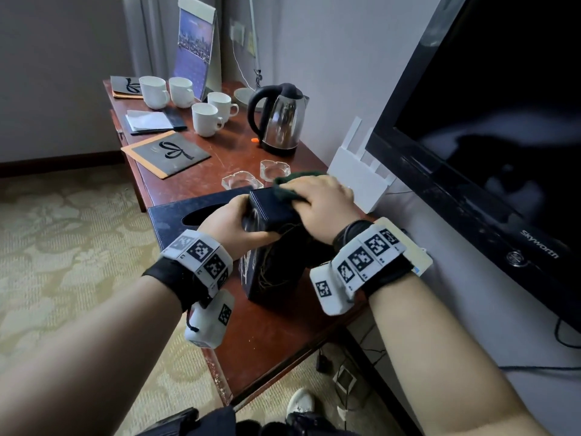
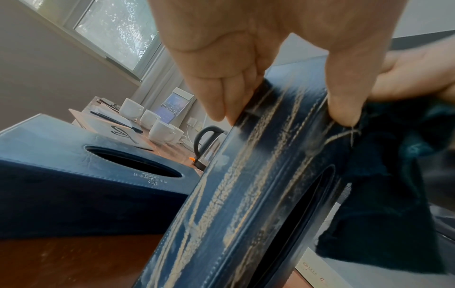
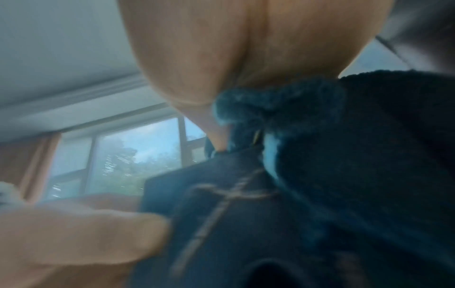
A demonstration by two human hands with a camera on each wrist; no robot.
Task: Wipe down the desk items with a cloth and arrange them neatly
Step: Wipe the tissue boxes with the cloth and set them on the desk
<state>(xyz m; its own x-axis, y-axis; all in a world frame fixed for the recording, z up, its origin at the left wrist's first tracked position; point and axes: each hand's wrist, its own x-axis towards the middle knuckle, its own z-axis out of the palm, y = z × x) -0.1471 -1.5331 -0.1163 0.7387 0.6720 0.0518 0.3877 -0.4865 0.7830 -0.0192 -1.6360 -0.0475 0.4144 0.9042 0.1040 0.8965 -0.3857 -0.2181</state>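
Observation:
A dark blue leather box (image 1: 276, 272) with gold lettering stands on end near the front of the wooden desk (image 1: 270, 338). My left hand (image 1: 239, 221) grips its upper left corner, thumb on the near face and fingers on the far side. My right hand (image 1: 317, 196) presses a dark green cloth (image 1: 292, 180) onto the box's top end. The left wrist view shows the box (image 2: 246, 194) tilted, with the cloth (image 2: 381, 194) hanging down its right side. In the blurred right wrist view the cloth (image 3: 357, 155) is bunched under my palm against the box (image 3: 209, 224).
A flat dark tissue box (image 1: 176, 218) lies just left of the held box. Two glass ashtrays (image 1: 242, 182) sit behind it, then a steel kettle (image 1: 279, 121), several white cups (image 1: 206, 119) and folders (image 1: 166, 152). A white router (image 1: 358, 174) and a television (image 1: 487, 136) line the right wall.

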